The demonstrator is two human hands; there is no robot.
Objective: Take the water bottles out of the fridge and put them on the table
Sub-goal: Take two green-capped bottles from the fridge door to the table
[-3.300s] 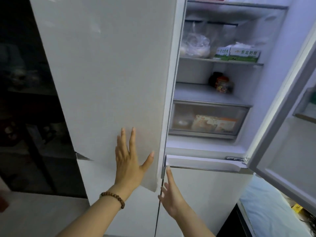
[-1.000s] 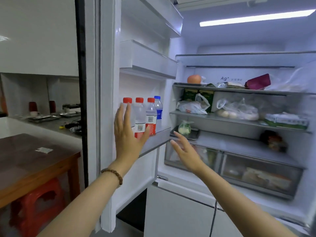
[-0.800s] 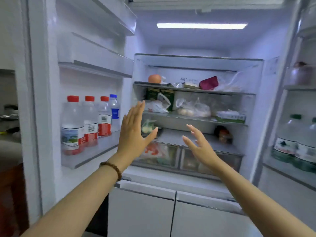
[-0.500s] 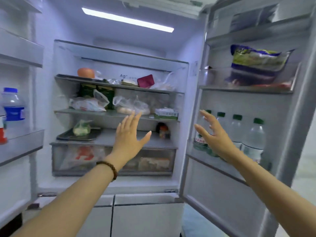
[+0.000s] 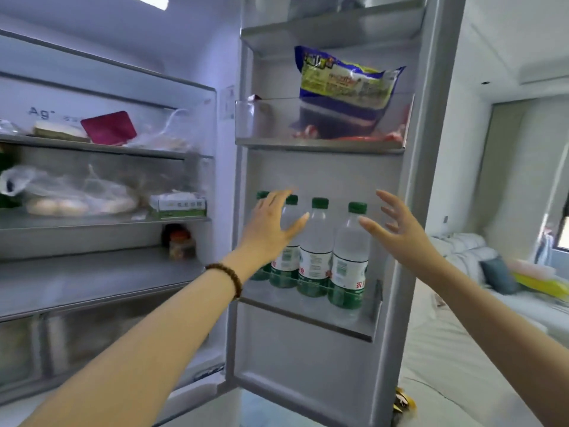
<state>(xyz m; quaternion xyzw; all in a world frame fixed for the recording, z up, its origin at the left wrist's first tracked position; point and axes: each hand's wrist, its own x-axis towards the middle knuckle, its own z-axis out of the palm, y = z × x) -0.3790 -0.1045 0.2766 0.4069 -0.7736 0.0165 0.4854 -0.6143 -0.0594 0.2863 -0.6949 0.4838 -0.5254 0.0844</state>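
flanking four upright water bottles on the door shelf, left hand in front of the leftmost pair, right hand beside the rightmost. both spread open, gripping nothing.

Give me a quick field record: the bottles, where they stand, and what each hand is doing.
bottles: four green-capped water bottles, upright in a row
location: lower shelf of the right fridge door
left hand: open, fingers spread, in front of the two leftmost bottles; contact unclear
right hand: open, beside the rightmost bottle, holding nothing
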